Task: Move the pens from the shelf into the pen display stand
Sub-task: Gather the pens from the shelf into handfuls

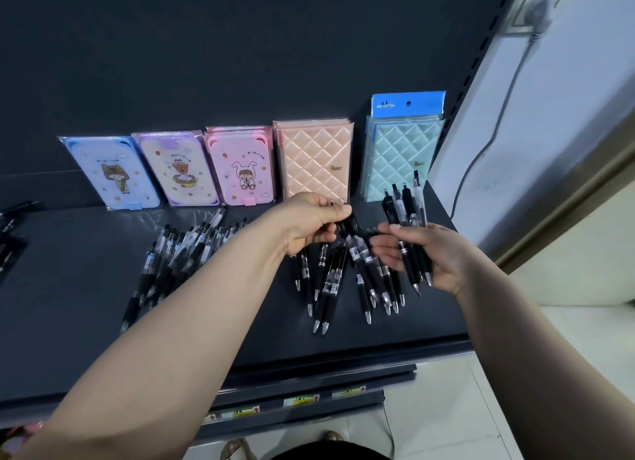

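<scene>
Chiefly, the risk lies in the fan of pens point(343, 281) at the centre of the frame. The left hand point(309, 222) pinches them only by their upper ends, and below it they splay apart, tips pointing toward the lower edge of the frame. A hold that high on so many smooth barrels could let one or two slip out. Any that drop may roll toward the front edge of the dark shelf point(68, 322) and off to the floor. Whether the tips rest on the shelf or hang clear of it, I cannot tell.

The right hand point(436, 257), right of centre, grips its own bundle of pens point(409, 205), clip ends up. Taking more into it could loosen that grip.

The left hand is closed, with fingers and thumb curled round the tops of the fan. The right hand is closed round the bundle against its palm, while its thumb and forefinger stretch out just beside the fan.

A larger heap of pens point(178, 250) lies left of centre on the shelf, partly behind the left forearm, not yet gathered. The pen display stand is not plainly in view. A dark shape at the far left edge may belong to it, but that is too cut off to tell.
</scene>
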The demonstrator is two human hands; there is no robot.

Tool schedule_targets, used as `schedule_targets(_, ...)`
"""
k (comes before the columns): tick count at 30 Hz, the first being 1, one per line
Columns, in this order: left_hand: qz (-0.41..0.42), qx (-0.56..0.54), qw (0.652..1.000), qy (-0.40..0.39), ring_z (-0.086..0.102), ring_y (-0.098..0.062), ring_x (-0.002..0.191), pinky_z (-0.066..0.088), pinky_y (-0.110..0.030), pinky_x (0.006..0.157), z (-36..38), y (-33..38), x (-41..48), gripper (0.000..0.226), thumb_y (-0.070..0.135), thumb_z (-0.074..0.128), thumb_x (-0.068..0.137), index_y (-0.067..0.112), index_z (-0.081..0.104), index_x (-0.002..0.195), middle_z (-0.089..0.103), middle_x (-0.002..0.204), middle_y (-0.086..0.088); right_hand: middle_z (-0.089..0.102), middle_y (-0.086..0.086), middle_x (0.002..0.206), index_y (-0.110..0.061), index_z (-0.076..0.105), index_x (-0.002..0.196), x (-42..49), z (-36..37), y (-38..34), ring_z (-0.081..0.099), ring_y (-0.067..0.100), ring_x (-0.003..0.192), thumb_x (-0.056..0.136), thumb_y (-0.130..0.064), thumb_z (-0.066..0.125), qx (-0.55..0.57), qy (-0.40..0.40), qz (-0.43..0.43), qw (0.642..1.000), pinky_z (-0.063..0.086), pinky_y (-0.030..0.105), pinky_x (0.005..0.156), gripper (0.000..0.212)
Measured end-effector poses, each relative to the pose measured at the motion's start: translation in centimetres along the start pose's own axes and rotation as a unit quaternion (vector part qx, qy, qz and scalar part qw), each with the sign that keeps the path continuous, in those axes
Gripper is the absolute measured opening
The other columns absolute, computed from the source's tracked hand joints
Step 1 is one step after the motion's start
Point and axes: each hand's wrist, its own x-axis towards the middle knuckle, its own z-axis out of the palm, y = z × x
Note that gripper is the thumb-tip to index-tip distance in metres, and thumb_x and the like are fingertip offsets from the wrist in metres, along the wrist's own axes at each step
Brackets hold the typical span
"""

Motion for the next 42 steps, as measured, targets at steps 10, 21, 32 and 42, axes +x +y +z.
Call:
schedule_targets(10, 0.048, 0.326, 0.936, 0.124, 0.063, -0.019, 0.063, 0.054, -0.028, 0.073, 0.8, -1.3, 1.3, 0.038, 0.034, 0.074, 0.079, 0.014, 0.062, 0.110, 0.068, 0.083, -0.004, 0.069, 0.015, 0.075, -0.002, 0.063, 0.083, 0.4, 0.2, 1.0, 0.059, 0.015, 0.051, 0.088, -0.011, 0.066, -0.262, 0.123, -0.089, 0.953, 0.054, 0.023, 0.051, 0.011)
schedule_targets(21, 0.139, 0.322, 0.924, 0.150, 0.060, -0.016, 0.079, 0.052, -0.026, 0.065, 1.1, -2.5, -0.8, 0.031, 0.029, 0.063, 0.088, 0.018, 0.061, 0.118, 0.062, 0.100, 0.003, 0.063, 0.019, 0.073, -0.001, 0.063, 0.081, 1.6, 1.1, 1.8, 0.068, 0.031, 0.061, 0.088, -0.011, 0.065, -0.258, 0.146, -0.067, 0.953, 0.058, 0.047, 0.070, 0.013)
schedule_targets(32, 0.081, -0.001, 0.994, 0.075, 0.048, -0.009, 0.055, 0.043, -0.019, 0.047, 1.8, -2.1, -2.5, 0.006, 0.016, 0.063, 0.090, 0.017, 0.063, 0.084, 0.060, 0.075, 0.001, 0.058, 0.007, 0.065, 0.006, 0.064, 0.091, 0.1, 3.1, 1.3, 0.056, 0.011, 0.047, 0.092, -0.017, 0.062, -0.273, 0.041, -0.104, 0.956, 0.047, 0.019, 0.045, 0.023)
schedule_targets(42, 0.063, -0.163, 0.975, 0.134, 0.047, -0.009, 0.043, 0.035, -0.019, 0.040, -2.7, -1.3, -5.1, 0.013, 0.004, 0.050, 0.092, 0.010, 0.056, 0.083, 0.062, 0.067, -0.005, 0.063, 0.007, 0.061, -0.008, 0.058, 0.091, 0.6, 9.0, 2.3, 0.062, 0.018, 0.050, 0.098, -0.018, 0.050, -0.200, -0.077, -0.070, 0.974, 0.051, 0.023, 0.047, 0.015)
